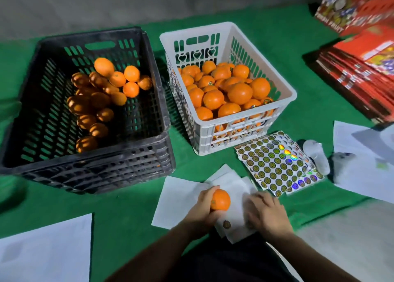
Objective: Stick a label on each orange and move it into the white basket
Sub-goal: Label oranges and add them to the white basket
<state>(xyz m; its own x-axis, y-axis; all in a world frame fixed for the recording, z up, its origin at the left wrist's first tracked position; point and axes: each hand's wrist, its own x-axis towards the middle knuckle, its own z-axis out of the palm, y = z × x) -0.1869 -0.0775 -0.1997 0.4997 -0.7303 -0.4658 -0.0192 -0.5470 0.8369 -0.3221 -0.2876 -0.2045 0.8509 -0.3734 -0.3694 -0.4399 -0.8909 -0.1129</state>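
Orange [220, 199] sits clasped in my left grip [203, 207]; my right grip [263, 212] presses blurred on white backing paper [181, 198], its closure unclear.

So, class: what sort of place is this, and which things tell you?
Probably a small fruit-packing spot: a black crate and white basket of oranges, sticker sheets, and stacked red fruit boxes on green cloth.
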